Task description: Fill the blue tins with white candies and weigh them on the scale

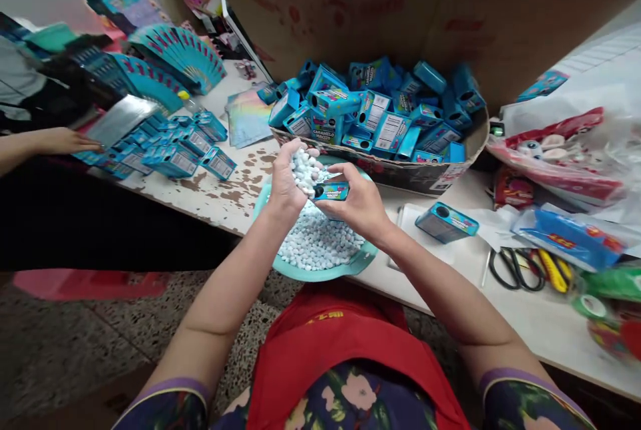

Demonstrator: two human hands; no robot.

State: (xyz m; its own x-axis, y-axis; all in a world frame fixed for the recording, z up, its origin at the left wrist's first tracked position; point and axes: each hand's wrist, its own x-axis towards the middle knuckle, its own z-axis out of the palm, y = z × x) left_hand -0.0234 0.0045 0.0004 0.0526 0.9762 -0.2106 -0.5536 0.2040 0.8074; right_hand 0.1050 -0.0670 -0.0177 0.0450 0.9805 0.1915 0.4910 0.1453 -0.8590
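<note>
Above a teal bowl (368, 263) of small white candies (320, 236), both of my hands meet. My left hand (288, 183) is cupped round a heap of white candies (304, 169). A small blue box (331, 191) is held on its side in my right hand (363, 203), between thumb and fingers, its dark round opening facing the candies in my left palm. Behind the bowl, a cardboard carton (425, 176) is piled with similar blue boxes (370, 109). One more blue box (447, 222) stands on a white stack to the right of the bowl.
Many blue boxes (175, 149) lie on the table at left, where another person's hand (75, 141) reaches in. Scissors (515, 270), a yellow cutter (553, 271), green tape (589, 306) and plastic bags (571, 236) lie at right. A large cardboard flap (400, 9) rises behind the carton.
</note>
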